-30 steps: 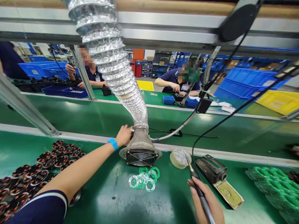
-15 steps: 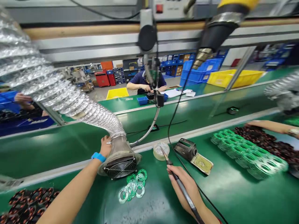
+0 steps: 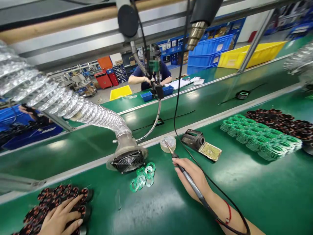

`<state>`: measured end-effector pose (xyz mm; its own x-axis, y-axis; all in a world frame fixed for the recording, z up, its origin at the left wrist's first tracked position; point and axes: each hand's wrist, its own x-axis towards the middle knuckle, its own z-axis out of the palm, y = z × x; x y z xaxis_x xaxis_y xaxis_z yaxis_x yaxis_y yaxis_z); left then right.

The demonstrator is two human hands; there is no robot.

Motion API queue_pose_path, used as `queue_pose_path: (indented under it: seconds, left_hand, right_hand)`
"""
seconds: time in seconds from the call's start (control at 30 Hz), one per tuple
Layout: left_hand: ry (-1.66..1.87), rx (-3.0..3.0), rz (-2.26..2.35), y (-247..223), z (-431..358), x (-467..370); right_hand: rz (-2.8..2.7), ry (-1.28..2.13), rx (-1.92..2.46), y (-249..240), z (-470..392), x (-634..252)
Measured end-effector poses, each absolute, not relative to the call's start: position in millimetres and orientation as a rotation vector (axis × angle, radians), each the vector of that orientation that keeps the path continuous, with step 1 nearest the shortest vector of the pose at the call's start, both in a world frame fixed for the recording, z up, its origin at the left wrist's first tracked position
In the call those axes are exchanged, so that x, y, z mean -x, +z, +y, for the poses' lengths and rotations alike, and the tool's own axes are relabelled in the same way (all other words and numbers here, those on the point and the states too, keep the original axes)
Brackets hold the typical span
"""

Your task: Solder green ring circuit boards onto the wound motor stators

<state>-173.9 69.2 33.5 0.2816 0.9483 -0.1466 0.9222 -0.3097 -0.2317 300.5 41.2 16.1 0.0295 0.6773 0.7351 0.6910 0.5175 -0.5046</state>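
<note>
My right hand [image 3: 192, 178] is closed around a soldering iron [image 3: 189, 181]. The iron's tip rests at the top of a round, pale tub [image 3: 168, 143] with a silvery, crinkled surface. At the lower left, my left hand [image 3: 62, 217] lies with fingers spread over a cluster of dark wound coil cores [image 3: 45, 195] with copper windings. Whether it grips one cannot be seen. Several green and white ring-shaped circuit boards [image 3: 141, 179] lie loosely overlapped between my hands. Behind them stands a fume hood with a fan grille [image 3: 128, 160].
A soldering iron stand [image 3: 194, 138] with a yellow sponge sits right of the tub. Stacked green ring boards [image 3: 264, 137] and more coil cores [image 3: 278, 119] lie at the right. A foil duct [image 3: 80, 104] crosses the left. A person [image 3: 149, 70] sits across the bench.
My left hand has moved from beside the fume hood down to the coil cores. My view has tilted downward. Another person's hand has left the cores at the right.
</note>
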Motion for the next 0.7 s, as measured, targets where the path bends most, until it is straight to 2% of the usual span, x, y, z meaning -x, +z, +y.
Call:
queue_pose_path:
  seconds: [0.17,0.43,0.7]
  left_hand:
    - [0.309,2.455,-1.762,29.6,43.6,169.4]
    - [-0.12,2.348,-1.811,29.2,13.1,144.1]
    - [-0.365,2.387,-1.72,-4.9,-43.7,147.1]
  right_hand:
    - [-1.648,0.115,1.2,8.9,41.9,-293.5]
    - [-1.606,0.308,1.303,-5.2,36.3,-282.1]
    - [-1.83,0.336,1.384,-9.5,15.3,-225.7]
